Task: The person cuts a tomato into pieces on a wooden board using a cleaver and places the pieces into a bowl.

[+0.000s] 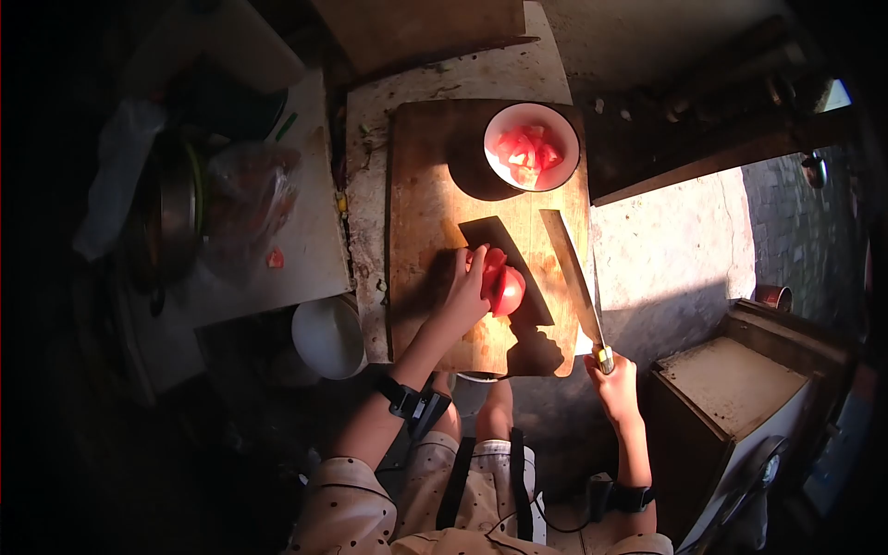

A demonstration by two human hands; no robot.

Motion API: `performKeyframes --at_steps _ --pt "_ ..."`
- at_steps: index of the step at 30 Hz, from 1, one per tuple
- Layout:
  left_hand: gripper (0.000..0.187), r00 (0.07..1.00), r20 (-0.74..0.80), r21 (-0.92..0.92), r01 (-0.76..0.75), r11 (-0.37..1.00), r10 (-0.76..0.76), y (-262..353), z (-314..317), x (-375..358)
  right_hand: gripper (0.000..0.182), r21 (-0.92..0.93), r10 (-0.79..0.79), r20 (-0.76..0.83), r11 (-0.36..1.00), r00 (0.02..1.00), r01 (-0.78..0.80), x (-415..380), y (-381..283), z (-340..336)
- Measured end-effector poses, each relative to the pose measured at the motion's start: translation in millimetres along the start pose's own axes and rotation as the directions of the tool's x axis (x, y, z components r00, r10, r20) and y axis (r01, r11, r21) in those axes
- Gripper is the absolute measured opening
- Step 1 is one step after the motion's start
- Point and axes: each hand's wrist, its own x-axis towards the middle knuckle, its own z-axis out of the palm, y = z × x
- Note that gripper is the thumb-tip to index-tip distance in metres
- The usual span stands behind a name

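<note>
Head view: the right hand (614,384) has its grip wrapped around the handle of a knife (571,277), blade pointing away above the right side of a wooden cutting board (421,185). Farther in, the left hand (467,294) curls its grip over a cut red tomato (507,290) on the board. Beyond, near the far right corner, a white bowl (557,120) holds tomato pieces (529,153).

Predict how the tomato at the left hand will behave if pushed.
The tomato may be slippery, as its skin looks shiny. Its rounded side could let it roll or rock if the left hand let go. It also appears split, so a push might part the pieces.
</note>
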Motion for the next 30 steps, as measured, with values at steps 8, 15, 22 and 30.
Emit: performKeyframes --at_steps 8,15,22,30 --pt "0.033 0.963 -0.268 -0.014 0.009 1.0 -0.012 -15.2 3.4 7.6 0.021 -0.195 -0.11 0.14 0.971 0.984 0.136 33.1 -38.5 -0.4" --pt "0.028 0.868 -0.488 -0.011 0.102 0.995 -0.094 -0.9 10.9 23.6 0.023 -0.175 -0.282 0.184 0.933 0.942 0.314 69.2 -60.2 14.0" --pt "0.024 0.897 -0.366 -0.228 0.173 0.958 -0.249 4.2 9.4 30.7 0.031 -0.264 -0.307 0.264 0.889 0.914 0.375 111.3 -86.1 30.9" --pt "0.019 0.876 -0.436 -0.234 0.11 0.966 -0.206 0.6 12.6 30.4 0.025 -0.426 -0.169 0.311 0.855 0.935 0.296 141.3 -70.4 52.6"
